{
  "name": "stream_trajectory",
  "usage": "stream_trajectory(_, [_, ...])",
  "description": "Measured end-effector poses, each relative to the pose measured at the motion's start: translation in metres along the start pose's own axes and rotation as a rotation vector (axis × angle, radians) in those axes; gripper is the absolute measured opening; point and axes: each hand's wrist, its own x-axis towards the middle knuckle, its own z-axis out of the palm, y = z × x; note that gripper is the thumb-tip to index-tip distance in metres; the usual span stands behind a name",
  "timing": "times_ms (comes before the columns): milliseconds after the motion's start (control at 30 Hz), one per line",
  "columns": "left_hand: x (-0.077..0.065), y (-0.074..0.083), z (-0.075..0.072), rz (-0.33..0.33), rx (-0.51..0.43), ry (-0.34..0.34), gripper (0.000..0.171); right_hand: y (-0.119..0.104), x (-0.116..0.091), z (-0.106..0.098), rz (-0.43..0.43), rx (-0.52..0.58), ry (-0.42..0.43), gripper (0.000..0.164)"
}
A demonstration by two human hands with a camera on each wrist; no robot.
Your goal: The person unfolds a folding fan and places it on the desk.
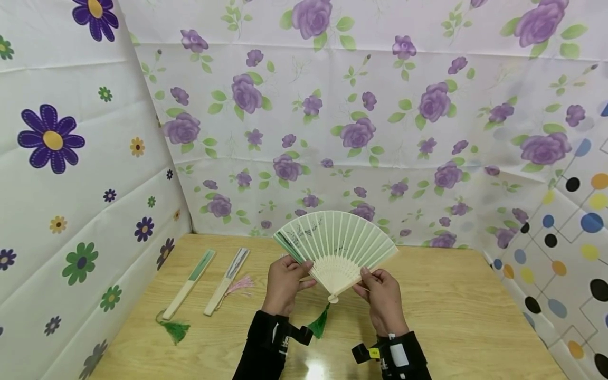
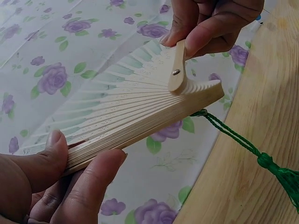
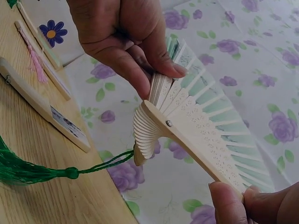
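Note:
A pale green folding fan (image 1: 353, 245) with cream pierced ribs is spread wide, held up above the table. My left hand (image 1: 284, 285) pinches its left side, where several ribs (image 2: 107, 144) are still stacked together. On the other side my right hand (image 1: 383, 298) grips the outer guard stick (image 3: 201, 158) between thumb and fingers. A metal rivet (image 3: 168, 123) joins the ribs at the bottom. From there a green tassel (image 1: 319, 322) hangs on a cord. A dark drawing shows on the left part of the leaf.
Left on the wooden table (image 1: 456, 306) lie a folded fan with a green tassel (image 1: 189, 285) and another with a pink tassel (image 1: 227, 282). A third folded fan (image 3: 37, 100) appears in the right wrist view. Flowered cloth (image 1: 323, 132) hangs behind the table; patterned cloths flank it.

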Motion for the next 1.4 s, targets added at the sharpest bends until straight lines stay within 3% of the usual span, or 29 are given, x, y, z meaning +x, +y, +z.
stream_trajectory(1033, [0.0012, 0.0011, 0.0047, 0.019, -0.014, 0.060, 0.023, 0.0008, -0.0008, 0.0013, -0.033, 0.120, 0.034, 0.020])
stream_trajectory(1400, [0.0001, 0.0007, 0.0072, 0.039, -0.029, 0.073, 0.031, 0.0004, -0.0002, 0.0001, -0.040, 0.153, 0.064, 0.022])
